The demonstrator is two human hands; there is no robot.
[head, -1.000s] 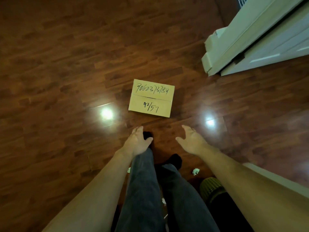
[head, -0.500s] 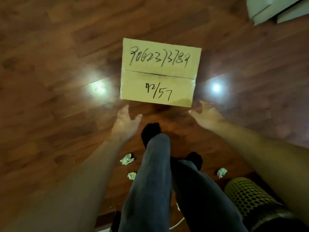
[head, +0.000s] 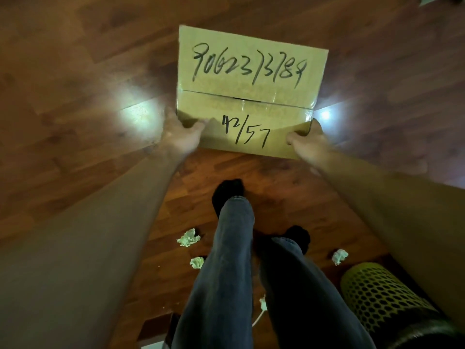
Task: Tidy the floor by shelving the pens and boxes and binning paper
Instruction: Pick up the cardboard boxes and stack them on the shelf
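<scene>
A taped cardboard box (head: 251, 94) with black handwritten numbers on its lid lies on the wooden floor in front of me. My left hand (head: 180, 136) grips its near left corner, thumb on the lid. My right hand (head: 308, 142) grips the near right corner the same way. Three crumpled paper balls lie behind the box near my feet: one (head: 188, 238) at the left, a smaller one (head: 196, 262) below it, and one (head: 339, 256) at the right.
A yellow mesh waste bin (head: 377, 295) stands at the lower right beside my right leg. My legs in dark trousers and black socks (head: 227, 191) fill the lower middle. A white cord and paper scrap (head: 262, 304) show between my legs.
Both hands reached forward from open and apart to the box and took hold of its near corners. The view dropped closer to the box.
</scene>
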